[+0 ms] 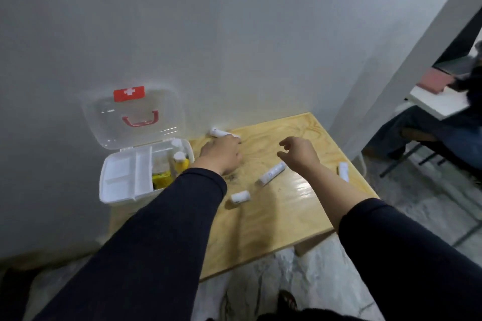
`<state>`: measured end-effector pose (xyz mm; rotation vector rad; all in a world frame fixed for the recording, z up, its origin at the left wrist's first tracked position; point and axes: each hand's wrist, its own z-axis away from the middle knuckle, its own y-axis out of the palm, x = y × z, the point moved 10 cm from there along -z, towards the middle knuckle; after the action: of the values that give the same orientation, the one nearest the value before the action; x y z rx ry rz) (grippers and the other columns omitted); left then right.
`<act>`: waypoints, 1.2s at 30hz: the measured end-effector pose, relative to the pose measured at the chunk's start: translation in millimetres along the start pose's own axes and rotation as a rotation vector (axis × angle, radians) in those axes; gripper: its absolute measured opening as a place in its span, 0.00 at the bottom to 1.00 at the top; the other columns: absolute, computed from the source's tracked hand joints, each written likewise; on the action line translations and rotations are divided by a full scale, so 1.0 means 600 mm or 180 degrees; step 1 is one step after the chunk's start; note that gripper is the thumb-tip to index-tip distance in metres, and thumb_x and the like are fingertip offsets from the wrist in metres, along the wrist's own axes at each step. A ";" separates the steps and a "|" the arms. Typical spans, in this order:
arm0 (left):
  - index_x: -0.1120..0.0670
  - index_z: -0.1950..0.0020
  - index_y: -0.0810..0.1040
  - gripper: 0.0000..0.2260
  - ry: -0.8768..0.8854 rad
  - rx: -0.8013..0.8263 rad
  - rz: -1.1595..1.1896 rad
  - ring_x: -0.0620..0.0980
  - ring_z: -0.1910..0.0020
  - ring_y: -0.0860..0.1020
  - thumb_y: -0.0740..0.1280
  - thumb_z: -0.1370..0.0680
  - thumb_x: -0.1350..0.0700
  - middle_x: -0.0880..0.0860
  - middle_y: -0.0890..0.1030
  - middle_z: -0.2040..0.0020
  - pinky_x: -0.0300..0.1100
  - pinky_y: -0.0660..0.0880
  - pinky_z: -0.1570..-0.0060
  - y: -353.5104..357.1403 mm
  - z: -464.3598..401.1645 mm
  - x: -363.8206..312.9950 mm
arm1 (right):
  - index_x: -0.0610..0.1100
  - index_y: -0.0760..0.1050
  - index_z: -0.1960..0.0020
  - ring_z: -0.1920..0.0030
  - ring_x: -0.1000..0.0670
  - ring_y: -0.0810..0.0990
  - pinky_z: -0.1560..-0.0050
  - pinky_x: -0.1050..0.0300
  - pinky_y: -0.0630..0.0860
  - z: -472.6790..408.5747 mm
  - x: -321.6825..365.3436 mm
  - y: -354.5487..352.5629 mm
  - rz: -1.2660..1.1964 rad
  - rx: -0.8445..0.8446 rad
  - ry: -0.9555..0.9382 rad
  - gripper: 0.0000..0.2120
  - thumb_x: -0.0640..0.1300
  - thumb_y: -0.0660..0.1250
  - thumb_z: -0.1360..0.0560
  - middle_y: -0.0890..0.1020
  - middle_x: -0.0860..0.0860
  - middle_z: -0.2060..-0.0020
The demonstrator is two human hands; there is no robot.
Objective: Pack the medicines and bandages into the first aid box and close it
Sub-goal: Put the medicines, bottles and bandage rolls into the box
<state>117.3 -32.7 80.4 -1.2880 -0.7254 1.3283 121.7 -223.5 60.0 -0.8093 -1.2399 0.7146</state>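
The white first aid box (114,190) stands open at the table's left edge, its clear lid (135,117) with a red cross and red handle leaning back on the wall. A white divider tray, a yellow packet and small bottles sit inside. My left hand (221,154) rests knuckles-up on the table beside the box, fingers at a white bandage roll (220,133) by the wall; whether it grips the roll is unclear. My right hand (300,154) hovers open above a long white roll (271,173). A short roll (240,197) and another roll (343,171) lie apart.
The small wooden table (260,229) stands against a grey wall, over a marble-pattern floor. A seated person (443,133) is at the right, by a white table with a pink book. A white pillar rises behind the table's right corner.
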 end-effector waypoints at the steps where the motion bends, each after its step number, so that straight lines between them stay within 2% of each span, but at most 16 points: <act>1: 0.47 0.27 0.69 0.20 -0.0029 0.0185 0.0032 0.57 0.38 0.76 0.57 0.20 0.51 0.51 0.75 0.31 0.49 0.74 0.44 0.018 -0.006 -0.017 | 0.44 0.76 0.37 0.44 0.45 0.80 0.46 0.55 0.75 0.002 -0.031 -0.008 0.0067 0.0077 0.0104 0.18 0.45 0.69 0.26 0.81 0.44 0.42; 3: 0.47 0.27 0.69 0.21 -0.0089 0.0405 0.0075 0.56 0.38 0.77 0.59 0.20 0.49 0.52 0.75 0.31 0.50 0.75 0.42 0.048 -0.017 -0.047 | 0.45 0.75 0.36 0.45 0.46 0.80 0.50 0.57 0.74 0.007 -0.093 -0.019 0.0192 0.0241 0.0323 0.19 0.48 0.69 0.26 0.80 0.45 0.42; 6: 0.49 0.26 0.69 0.21 -0.0074 0.0542 0.0015 0.55 0.35 0.75 0.60 0.20 0.48 0.51 0.72 0.28 0.49 0.74 0.41 0.077 -0.030 -0.093 | 0.44 0.73 0.35 0.42 0.45 0.79 0.42 0.54 0.72 0.011 -0.180 -0.040 0.0319 0.0312 0.0632 0.20 0.49 0.67 0.25 0.81 0.45 0.42; 7: 0.50 0.26 0.68 0.22 -0.0058 0.0578 -0.0005 0.55 0.34 0.74 0.60 0.20 0.47 0.51 0.71 0.28 0.49 0.74 0.40 0.086 -0.034 -0.106 | 0.44 0.73 0.35 0.41 0.45 0.79 0.42 0.52 0.73 0.011 -0.207 -0.046 0.0355 0.0292 0.0729 0.20 0.49 0.66 0.25 0.81 0.45 0.43; 11: 0.52 0.27 0.69 0.23 -0.0009 0.0651 -0.0061 0.55 0.35 0.75 0.59 0.19 0.45 0.52 0.73 0.29 0.52 0.74 0.39 0.120 -0.051 -0.143 | 0.41 0.73 0.38 0.46 0.40 0.79 0.48 0.49 0.78 0.011 -0.288 -0.066 0.0526 0.0170 0.0991 0.17 0.46 0.66 0.24 0.79 0.42 0.44; 15: 0.51 0.27 0.70 0.21 -0.0087 0.0548 -0.0124 0.54 0.37 0.75 0.59 0.20 0.46 0.51 0.74 0.30 0.49 0.75 0.44 0.132 -0.064 -0.161 | 0.40 0.69 0.35 0.42 0.39 0.78 0.48 0.49 0.76 -0.004 -0.319 -0.047 0.0366 0.0193 0.1001 0.19 0.45 0.66 0.24 0.77 0.40 0.40; 18: 0.51 0.27 0.69 0.21 -0.0222 0.0445 -0.0065 0.54 0.34 0.74 0.59 0.19 0.46 0.50 0.72 0.29 0.49 0.74 0.41 0.129 -0.066 -0.159 | 0.41 0.66 0.34 0.44 0.39 0.78 0.55 0.53 0.72 -0.017 -0.320 -0.022 0.0112 0.0243 0.0947 0.21 0.42 0.67 0.24 0.78 0.40 0.42; 20: 0.52 0.27 0.69 0.22 -0.0321 0.0426 0.0045 0.54 0.32 0.72 0.59 0.19 0.46 0.51 0.71 0.28 0.51 0.73 0.37 0.131 -0.062 -0.153 | 0.41 0.63 0.32 0.46 0.39 0.79 0.57 0.54 0.70 -0.029 -0.303 -0.007 -0.0063 0.0258 0.0782 0.22 0.42 0.64 0.24 0.79 0.40 0.45; 23: 0.53 0.27 0.69 0.22 -0.0532 0.0362 0.0186 0.54 0.31 0.71 0.60 0.20 0.48 0.51 0.70 0.27 0.51 0.72 0.35 0.125 -0.055 -0.131 | 0.41 0.64 0.30 0.44 0.41 0.78 0.50 0.51 0.73 -0.047 -0.234 0.011 -0.0236 0.0378 0.0292 0.25 0.51 0.62 0.22 0.80 0.43 0.44; 24: 0.53 0.27 0.69 0.22 -0.0589 0.0332 0.0211 0.54 0.31 0.71 0.61 0.20 0.49 0.51 0.70 0.27 0.51 0.72 0.36 0.124 -0.053 -0.124 | 0.41 0.67 0.31 0.42 0.42 0.78 0.48 0.52 0.74 -0.051 -0.199 0.016 -0.0073 0.0469 -0.0060 0.23 0.50 0.63 0.22 0.79 0.44 0.43; 27: 0.53 0.26 0.69 0.22 -0.0673 0.0309 0.0267 0.54 0.32 0.72 0.61 0.20 0.50 0.51 0.70 0.27 0.51 0.73 0.37 0.122 -0.034 -0.107 | 0.42 0.74 0.35 0.41 0.41 0.75 0.49 0.51 0.74 -0.049 -0.098 0.043 0.0590 0.0658 -0.1167 0.19 0.36 0.62 0.26 0.76 0.44 0.43; 29: 0.52 0.27 0.69 0.21 -0.0695 0.0328 0.0272 0.54 0.31 0.72 0.60 0.20 0.49 0.50 0.70 0.27 0.50 0.73 0.38 0.124 -0.032 -0.099 | 0.42 0.74 0.35 0.39 0.42 0.73 0.47 0.51 0.74 -0.041 -0.064 0.060 0.0885 0.0787 -0.1490 0.20 0.33 0.62 0.26 0.75 0.44 0.41; 31: 0.52 0.27 0.69 0.21 -0.1119 0.0124 0.0390 0.53 0.31 0.71 0.60 0.20 0.50 0.50 0.70 0.26 0.50 0.73 0.36 0.111 0.017 -0.031 | 0.43 0.73 0.35 0.39 0.43 0.73 0.47 0.51 0.74 -0.017 0.019 0.117 0.1168 0.1196 -0.2062 0.21 0.32 0.62 0.26 0.74 0.45 0.40; 33: 0.51 0.28 0.71 0.20 -0.1099 0.0040 0.0445 0.53 0.33 0.72 0.60 0.20 0.49 0.49 0.71 0.28 0.50 0.74 0.39 0.105 0.022 -0.021 | 0.45 0.74 0.36 0.40 0.44 0.75 0.47 0.51 0.76 -0.014 0.016 0.140 0.1566 0.1366 -0.2151 0.20 0.33 0.61 0.26 0.76 0.47 0.40; 36: 0.51 0.31 0.74 0.18 -0.1253 0.0031 0.0383 0.54 0.36 0.74 0.61 0.20 0.48 0.50 0.74 0.31 0.49 0.75 0.41 0.101 0.043 -0.003 | 0.48 0.76 0.40 0.44 0.44 0.78 0.50 0.52 0.77 -0.019 -0.014 0.158 0.1920 0.1451 -0.1979 0.17 0.35 0.61 0.26 0.80 0.47 0.44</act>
<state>75.9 -41.2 29.7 -1.0856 -0.9198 1.7073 127.8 -181.3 -25.5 -0.5862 -1.2936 1.7697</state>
